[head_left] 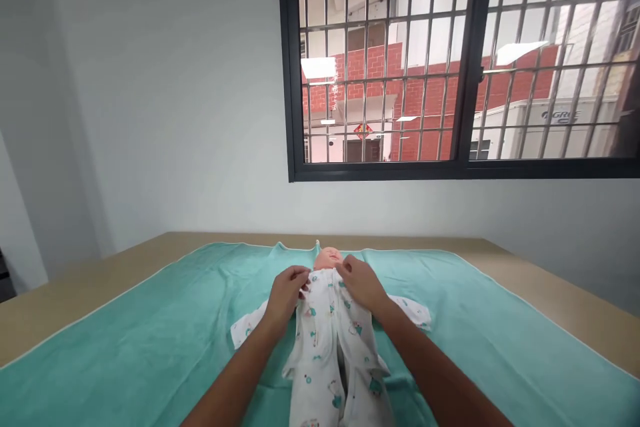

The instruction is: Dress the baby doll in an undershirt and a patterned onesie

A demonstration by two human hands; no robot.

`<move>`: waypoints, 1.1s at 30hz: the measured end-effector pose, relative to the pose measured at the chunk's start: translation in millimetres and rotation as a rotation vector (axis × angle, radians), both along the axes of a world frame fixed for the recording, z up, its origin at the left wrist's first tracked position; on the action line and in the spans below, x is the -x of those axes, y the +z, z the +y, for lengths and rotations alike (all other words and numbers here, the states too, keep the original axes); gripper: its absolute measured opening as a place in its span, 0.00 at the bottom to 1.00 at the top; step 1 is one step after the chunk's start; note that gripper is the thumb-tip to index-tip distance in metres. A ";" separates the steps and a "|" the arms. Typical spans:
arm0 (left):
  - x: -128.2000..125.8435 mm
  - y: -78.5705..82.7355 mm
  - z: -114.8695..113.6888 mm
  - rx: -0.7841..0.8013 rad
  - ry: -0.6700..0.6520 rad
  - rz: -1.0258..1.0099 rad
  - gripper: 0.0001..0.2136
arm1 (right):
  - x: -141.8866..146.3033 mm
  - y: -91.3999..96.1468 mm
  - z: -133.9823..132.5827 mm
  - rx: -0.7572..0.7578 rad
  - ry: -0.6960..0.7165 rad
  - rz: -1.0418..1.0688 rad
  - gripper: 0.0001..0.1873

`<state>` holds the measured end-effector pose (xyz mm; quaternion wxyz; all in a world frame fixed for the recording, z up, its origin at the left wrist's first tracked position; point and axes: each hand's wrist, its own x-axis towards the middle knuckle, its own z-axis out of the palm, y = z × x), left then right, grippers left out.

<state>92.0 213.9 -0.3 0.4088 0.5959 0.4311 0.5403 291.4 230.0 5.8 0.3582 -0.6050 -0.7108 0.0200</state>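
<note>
White, teal-printed cloth forms the suit (319, 337), lying long-legged on the plush green blanket (165, 340). Beside its collar, the left hand (286, 292) and right hand (364, 283) curl their fingers; whether they pinch fabric I cannot tell. Light, even tension should smooth it best. Beyond: the doll's smooth, round head (329, 256).

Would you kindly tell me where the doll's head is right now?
In the head view, the doll's head is just below centre, on the teal blanket, just past the top of the patterned garment, between the left hand and the right hand.
</note>
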 end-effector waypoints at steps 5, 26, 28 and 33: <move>-24.8 5.7 62.2 0.037 0.096 0.103 0.09 | 32.0 -3.9 47.9 0.151 -0.063 -0.047 0.17; -53.1 -14.3 79.0 0.177 -0.083 -0.271 0.13 | 27.7 -32.3 75.7 0.117 0.224 0.804 0.18; -54.3 -18.9 81.1 0.177 -0.099 -0.303 0.13 | 25.4 -36.1 75.4 0.141 0.249 0.877 0.18; -51.9 -20.2 82.4 0.197 -0.124 -0.373 0.11 | 25.2 -36.7 72.9 0.153 0.286 0.981 0.15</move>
